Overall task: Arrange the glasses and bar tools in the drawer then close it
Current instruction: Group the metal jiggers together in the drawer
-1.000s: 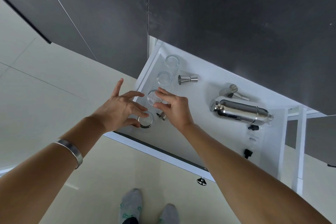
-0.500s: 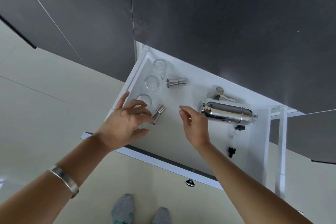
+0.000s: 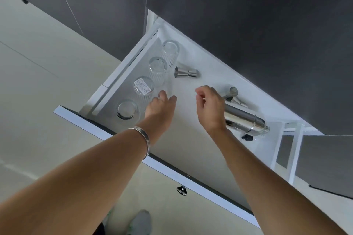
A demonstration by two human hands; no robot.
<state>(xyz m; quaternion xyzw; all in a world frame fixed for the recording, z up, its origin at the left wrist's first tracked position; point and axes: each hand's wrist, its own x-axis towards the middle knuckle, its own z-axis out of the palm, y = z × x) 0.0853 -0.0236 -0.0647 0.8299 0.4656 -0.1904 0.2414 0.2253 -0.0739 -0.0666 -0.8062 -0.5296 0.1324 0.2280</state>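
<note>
Over the open drawer [image 3: 191, 150], both hands empty: left hand [image 3: 160, 108] fingers loosely spread, just right of the four-glass row [image 3: 144, 86]; right hand [image 3: 210, 107] half-curled, shaker [image 3: 244, 120] just beside it, jigger [image 3: 186, 72] beyond.

Your drawer [image 3: 193, 139] is white inside, with a white front edge. The four glasses [image 3: 158, 66] are clear, with thin lines running down their sides. One glass [image 3: 143, 85] has a white sticker with tiny dark print. The jigger [image 3: 186, 72] and the cocktail shaker [image 3: 246, 121] are shiny silver. Your bracelet [image 3: 142, 138] is silver too. The cabinet doors [image 3: 238, 9] are dark grey. The floor [image 3: 38, 66] is pale cream. Your socks [image 3: 140, 222] are grey.
</note>
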